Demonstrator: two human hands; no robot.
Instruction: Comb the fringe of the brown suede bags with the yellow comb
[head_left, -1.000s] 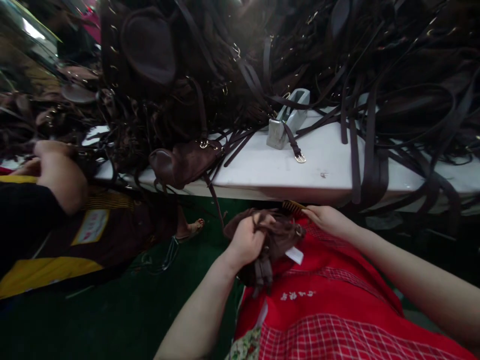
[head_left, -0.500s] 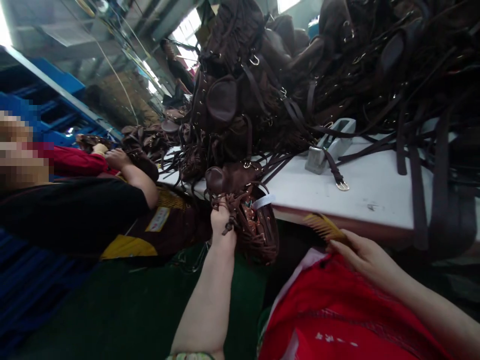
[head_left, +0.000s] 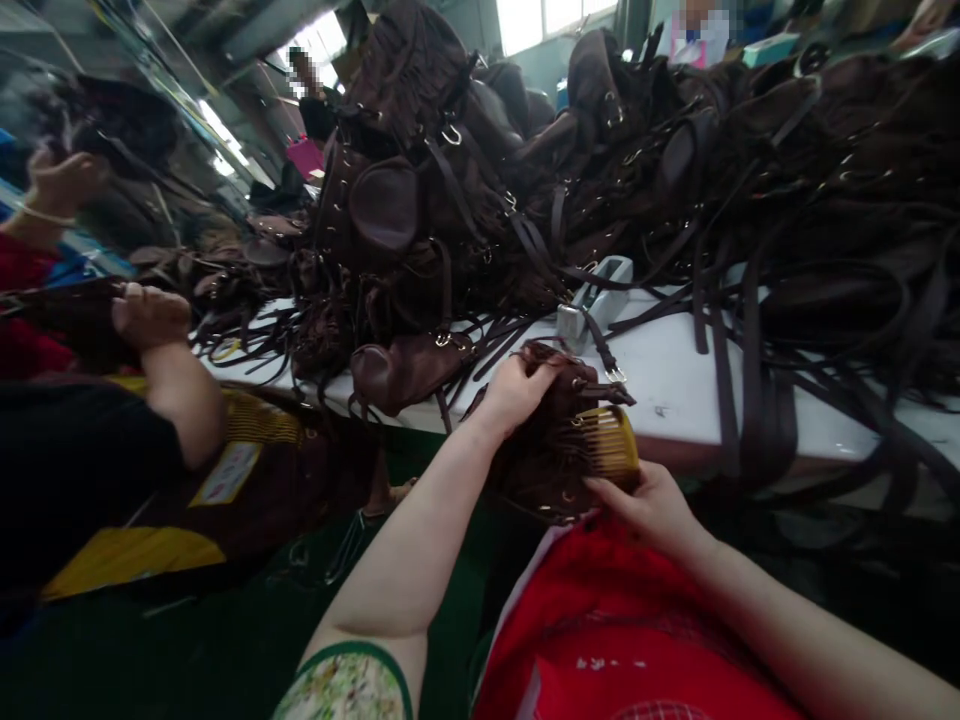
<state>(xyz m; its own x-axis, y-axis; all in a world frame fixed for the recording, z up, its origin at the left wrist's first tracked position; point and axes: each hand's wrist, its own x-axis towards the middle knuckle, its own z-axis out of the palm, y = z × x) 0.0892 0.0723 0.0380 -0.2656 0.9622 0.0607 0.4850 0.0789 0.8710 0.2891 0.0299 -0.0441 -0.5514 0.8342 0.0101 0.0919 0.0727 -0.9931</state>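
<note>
A dark brown fringed leather bag (head_left: 536, 465) hangs at the table's front edge, close to my lap. My left hand (head_left: 517, 390) is closed on the top of this bag, where strings and fringe bunch up under the fingers. In my right hand (head_left: 652, 505) is a yellow comb (head_left: 616, 442), gripped at its lower end. The comb's teeth point left and lie against the bag's fringe. Part of the bag's underside is hidden behind my red apron (head_left: 645, 640).
Dark brown bags (head_left: 390, 200) are heaped along the white table (head_left: 667, 350), straps trailing over its front. A grey tape dispenser (head_left: 596, 300) stands behind my hands. At left, a co-worker's hand (head_left: 154, 315) holds brown leather; another person's raised hand (head_left: 67, 185) is beyond.
My left hand has moved right with the bag, bringing it in front of me. My right hand has brought the comb left, onto the fringe. The view has turned right.
</note>
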